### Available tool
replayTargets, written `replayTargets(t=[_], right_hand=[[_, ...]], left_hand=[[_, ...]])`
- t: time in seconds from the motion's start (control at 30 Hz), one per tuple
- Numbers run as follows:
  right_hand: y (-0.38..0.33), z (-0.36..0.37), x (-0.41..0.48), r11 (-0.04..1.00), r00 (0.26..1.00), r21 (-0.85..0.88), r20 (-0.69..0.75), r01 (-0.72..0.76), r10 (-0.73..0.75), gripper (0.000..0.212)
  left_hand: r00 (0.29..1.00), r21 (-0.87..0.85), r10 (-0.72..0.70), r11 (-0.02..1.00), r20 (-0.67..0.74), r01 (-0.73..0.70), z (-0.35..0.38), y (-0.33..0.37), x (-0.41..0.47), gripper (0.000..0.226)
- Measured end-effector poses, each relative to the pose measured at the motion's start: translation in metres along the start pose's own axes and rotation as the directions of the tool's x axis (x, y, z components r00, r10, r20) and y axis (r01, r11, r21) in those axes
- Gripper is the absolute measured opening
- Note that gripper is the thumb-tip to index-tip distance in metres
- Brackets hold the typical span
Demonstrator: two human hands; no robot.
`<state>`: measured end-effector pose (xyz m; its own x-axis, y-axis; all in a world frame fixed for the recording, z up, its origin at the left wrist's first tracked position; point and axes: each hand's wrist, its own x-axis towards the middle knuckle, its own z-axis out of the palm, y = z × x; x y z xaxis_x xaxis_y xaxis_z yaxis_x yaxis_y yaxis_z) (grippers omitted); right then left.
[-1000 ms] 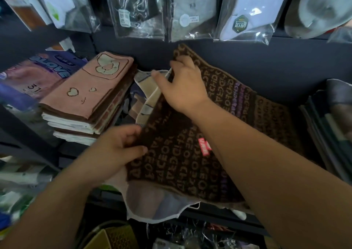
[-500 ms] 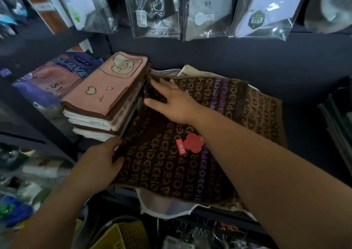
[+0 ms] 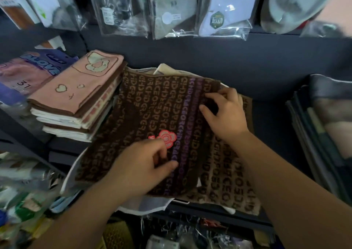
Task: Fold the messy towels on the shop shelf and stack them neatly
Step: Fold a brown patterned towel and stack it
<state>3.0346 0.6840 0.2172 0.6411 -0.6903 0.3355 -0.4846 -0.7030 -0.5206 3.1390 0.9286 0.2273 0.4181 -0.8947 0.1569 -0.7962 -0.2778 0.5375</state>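
Bagged goods (image 3: pixel 125 10) hanging above, purple packet (image 3: pixel 28 71) at left, yellow basket (image 3: pixel 116 235) below the shelf

- A dark brown towel (image 3: pixel 152 115) of thick, matt terry cloth, woven with tan and purple lettering, carries a glossy red flower-shaped paper tag (image 3: pixel 167 137).
- A tan towel (image 3: pixel 228 184) beneath it shows the same nubby cloth in reversed colours.
- The stack of folded towels (image 3: pixel 76 104) is soft, matt cloth, pink on top with brown and cream edges.
- Clear, glossy plastic bags (image 3: pixel 222 10) hang above, catching reflections.
- The shelf (image 3: pixel 266 81) looks dark, matt and smooth.
- A shiny purple plastic pack (image 3: pixel 28 71) lies at left.
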Motion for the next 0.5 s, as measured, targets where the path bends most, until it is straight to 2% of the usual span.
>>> replayTargets(t=[0.07, 0.17, 0.27, 0.4, 0.43, 0.5], right_hand=[[0.009, -0.005, -0.007, 0.992, 0.994, 0.093, 0.084, -0.081, 0.073, 0.049], [0.018, -0.008, -0.013, 0.97, 0.974, 0.201, 0.205, -0.137, 0.095, 0.052], [0.023, -0.011, -0.018, 0.95, 0.962, 0.273, 0.264, -0.149, 0.075, 0.054], [0.027, -0.012, -0.022, 0.949, 0.946, 0.283, 0.321, -0.139, 0.043, 0.059], [0.028, -0.012, -0.023, 0.946, 0.943, 0.29, 0.33, -0.142, 0.04, 0.061], [0.029, -0.014, -0.024, 0.939, 0.937, 0.307, 0.348, -0.155, 0.041, 0.063]], left_hand=[[0.991, -0.09, 0.057, 0.995, 0.12, -0.046, 0.021, 0.02, -0.003, 0.042], [0.967, 0.004, 0.078, 0.997, 0.244, -0.081, 0.043, 0.034, -0.009, 0.057], [0.982, 0.109, 0.096, 0.987, 0.164, -0.114, 0.057, 0.032, -0.014, 0.047], [0.995, 0.044, 0.085, 0.995, 0.043, -0.087, 0.065, 0.028, -0.018, 0.031], [0.998, 0.02, 0.065, 0.998, 0.026, -0.065, 0.064, 0.029, -0.019, 0.034], [0.998, 0.033, 0.018, 0.999, 0.055, -0.02, 0.064, 0.03, -0.022, 0.057]])
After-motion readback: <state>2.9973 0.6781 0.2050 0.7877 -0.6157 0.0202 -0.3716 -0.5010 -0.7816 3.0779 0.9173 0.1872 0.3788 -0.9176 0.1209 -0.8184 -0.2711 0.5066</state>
